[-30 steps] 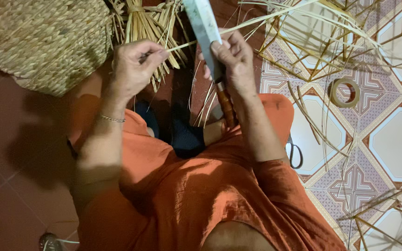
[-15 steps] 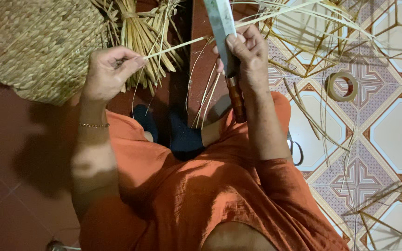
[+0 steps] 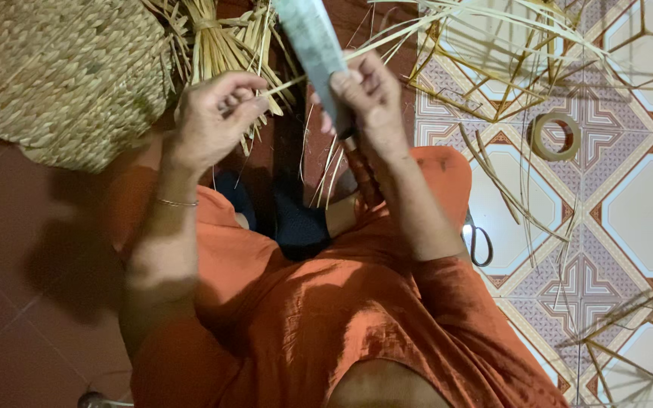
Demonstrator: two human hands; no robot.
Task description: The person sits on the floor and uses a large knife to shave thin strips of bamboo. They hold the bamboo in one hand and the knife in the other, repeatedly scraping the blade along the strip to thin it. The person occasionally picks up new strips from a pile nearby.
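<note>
Near the top centre of the frame, I am pinching a thin straw strip (image 3: 296, 79) in my closed left hand (image 3: 213, 121), pulling it taut against the broad knife (image 3: 315, 45) my right hand (image 3: 372, 98) is gripping upright, seemingly for splitting.

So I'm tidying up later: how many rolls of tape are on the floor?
1. The tape roll lies flat on the patterned tiles beyond the right hand, beside the strip frames. More could be hidden under the strips.

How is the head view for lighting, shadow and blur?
Head view: warm, dim light; a soft shadow falls on the dark red floor tiles left of the person; the broad grey blade in the right hand looks motion-blurred; the left hand and woven straw basket stay fairly sharp; no glare.
</note>
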